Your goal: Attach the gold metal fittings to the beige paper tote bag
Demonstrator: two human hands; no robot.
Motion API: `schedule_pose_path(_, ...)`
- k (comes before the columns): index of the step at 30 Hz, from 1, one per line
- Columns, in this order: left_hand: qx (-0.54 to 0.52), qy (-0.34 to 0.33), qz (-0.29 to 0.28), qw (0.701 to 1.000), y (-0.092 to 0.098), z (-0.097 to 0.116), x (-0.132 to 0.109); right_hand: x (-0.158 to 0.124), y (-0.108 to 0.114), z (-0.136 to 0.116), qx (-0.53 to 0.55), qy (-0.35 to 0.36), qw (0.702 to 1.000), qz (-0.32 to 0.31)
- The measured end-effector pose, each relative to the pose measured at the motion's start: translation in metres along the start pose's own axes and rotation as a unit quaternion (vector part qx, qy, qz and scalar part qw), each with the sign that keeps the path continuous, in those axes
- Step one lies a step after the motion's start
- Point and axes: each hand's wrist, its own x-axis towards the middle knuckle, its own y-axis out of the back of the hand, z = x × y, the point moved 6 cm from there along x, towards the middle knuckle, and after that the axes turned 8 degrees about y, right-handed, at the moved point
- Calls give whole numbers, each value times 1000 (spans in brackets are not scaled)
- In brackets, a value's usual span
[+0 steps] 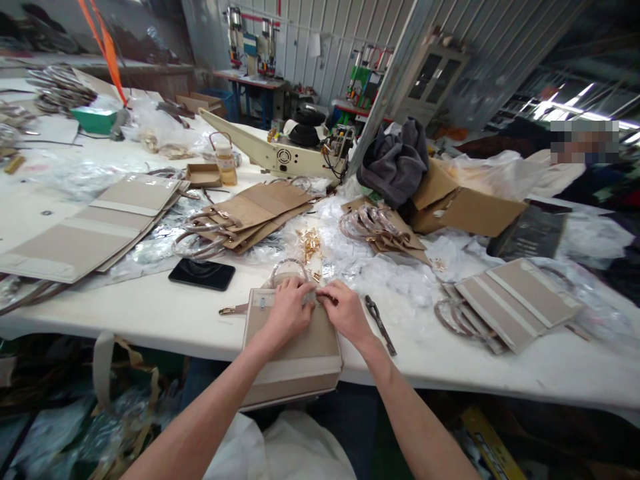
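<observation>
A beige-and-brown handbag piece (300, 370) lies in front of me at the table's front edge and hangs partly over it. My left hand (291, 308) rests on its upper part, fingers curled near the top edge; what lies under the fingertips is hidden. Close beside it, my right hand (346, 311) pinches a short dark brown strap (328, 299) between thumb and fingers. A plastic-wrapped handle (290, 269) rises behind the top edge. From the left side sticks a thin strap with a gold buckle (228, 310). Gold metal fittings (311, 245) lie heaped just beyond my hands.
A black phone (201, 274) lies left of the bag piece, a dark hand tool (380, 325) to the right. Flat bag pieces (520, 303) and brown ones with wrapped handles (265, 207) lie around. Farther back are a cream machine (295, 159) and a cardboard box (475, 210).
</observation>
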Motion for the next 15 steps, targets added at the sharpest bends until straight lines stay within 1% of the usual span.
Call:
schedule_pose_path(1,-2,2,0,1000,0,-1,0,-2,5,-1,-7,1,1000,10)
schedule_pose_path(3,-9,9,-1,1000,0,-2,0,-11,23,1,-40,-10,998,41)
schedule_pose_path(5,-15,16,-6,1000,0,-4,1,-28,47,10,-133,-41,988,69)
schedule_pose_path(6,-18,19,-9,1000,0,-4,1,-38,59,17,-201,-64,975,75)
schedule_pose_path(8,-24,27,-19,999,1,-4,4,-58,78,34,-341,-107,931,67)
schedule_pose_path(9,-26,33,-28,999,1,-5,7,-67,84,44,-391,-121,911,54)
schedule_pose_path(10,-27,41,-37,998,1,-6,10,-74,86,53,-418,-128,898,40)
schedule_pose_path(11,-27,50,-47,997,1,-8,14,-79,87,61,-427,-129,895,29)
schedule_pose_path(12,-28,60,-56,996,1,-9,18,-82,86,68,-421,-126,898,23)
schedule_pose_path(15,-36,70,-59,995,1,-13,29,-86,88,78,-361,-144,921,36)
